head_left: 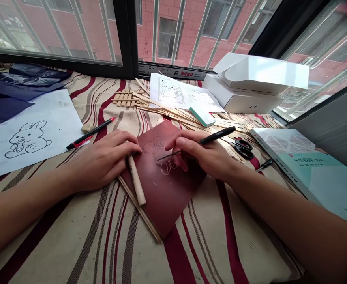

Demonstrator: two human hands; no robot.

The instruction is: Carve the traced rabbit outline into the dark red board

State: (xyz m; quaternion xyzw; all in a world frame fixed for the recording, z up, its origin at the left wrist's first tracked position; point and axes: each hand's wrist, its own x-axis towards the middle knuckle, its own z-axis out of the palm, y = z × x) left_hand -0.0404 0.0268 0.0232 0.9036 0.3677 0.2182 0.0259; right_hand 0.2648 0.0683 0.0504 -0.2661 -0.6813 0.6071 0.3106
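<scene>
A square dark red board [167, 201] lies turned on the striped cloth, with pale outline drawing lines scratched or drawn on its upper half. My right hand [197, 152] grips a thin metal tool with a black handle [217, 135], like a needle file. Its slim shaft crosses the drawing and the tip is at the lines. At the board's left edge rests my left hand [105, 159], fingers bent and together over the upper end of a round wooden stick [137, 185]. That end of the stick is hidden under the fingers. Thin wooden layers show beneath the board's left edge.
Left lie a paper with a rabbit drawing [28, 138], a black-and-red pen [90, 133] and dark blue sheets [22, 94]. Behind are wooden strips [167, 112], drawing papers [173, 90] and a white box [250, 100]. Black-handled scissors [242, 149] and a book [318, 173] lie right.
</scene>
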